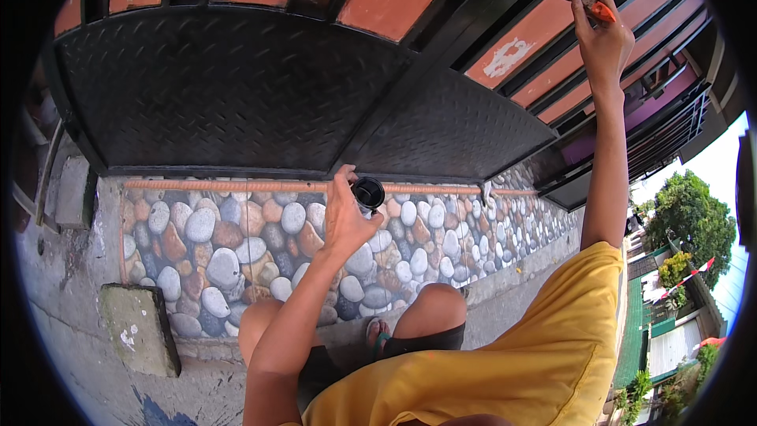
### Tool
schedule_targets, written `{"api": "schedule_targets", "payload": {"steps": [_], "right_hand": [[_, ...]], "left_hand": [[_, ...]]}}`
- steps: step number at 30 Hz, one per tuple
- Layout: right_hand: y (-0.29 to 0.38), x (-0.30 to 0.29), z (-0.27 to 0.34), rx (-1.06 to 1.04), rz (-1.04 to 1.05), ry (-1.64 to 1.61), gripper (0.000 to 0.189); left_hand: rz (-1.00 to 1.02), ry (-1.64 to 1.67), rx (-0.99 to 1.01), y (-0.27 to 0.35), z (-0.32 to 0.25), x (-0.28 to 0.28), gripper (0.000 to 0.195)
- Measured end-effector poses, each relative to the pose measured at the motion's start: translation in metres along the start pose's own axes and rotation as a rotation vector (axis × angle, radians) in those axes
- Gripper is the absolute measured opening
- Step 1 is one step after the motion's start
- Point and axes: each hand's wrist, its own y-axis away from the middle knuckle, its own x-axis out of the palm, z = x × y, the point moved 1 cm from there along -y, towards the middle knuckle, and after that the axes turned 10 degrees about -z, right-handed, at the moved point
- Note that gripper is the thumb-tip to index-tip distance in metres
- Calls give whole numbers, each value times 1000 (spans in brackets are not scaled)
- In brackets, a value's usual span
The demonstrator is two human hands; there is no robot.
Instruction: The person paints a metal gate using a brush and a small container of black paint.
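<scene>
My left hand grips a small cup with a dark inside, held above the pebble-patterned tiles beside the foot of a black metal gate. My right arm is stretched out to the upper right. In that hand is a paintbrush with an orange handle end. Its dark bristle end lies over a black bar of the gate's upper frame; whether it touches is hard to tell. Treaded plate fills the gate's lower part, and orange panels with pale patches show between the upper bars.
An orange-brown rail runs along the gate's base over the pebble-patterned tiles. A mossy concrete block stands at the lower left. Another block sits by the gate's left end. My bent knees are close below the cup.
</scene>
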Motion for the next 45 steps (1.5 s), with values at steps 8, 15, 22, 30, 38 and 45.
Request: {"api": "schedule_targets", "payload": {"steps": [8,15,22,30,38,45], "right_hand": [[20,8,9,96,155,-214,23],[28,7,21,-19,71,-131,20],[51,17,30,119,270,-249,24],[63,19,48,-46,201,-206,20],[45,37,22,71,98,-207,23],[-35,26,-45,-86,-218,-28,23]], "left_hand": [[-12,-7,2,-1,-3,-5,92],[0,-9,-36,-1,-3,-8,92],[-13,-27,1,0,-3,-7,92],[-16,1,-10,0,-2,-11,90],[-5,2,34,-2,-1,-7,91],[6,-29,20,-4,6,-3,91]]}}
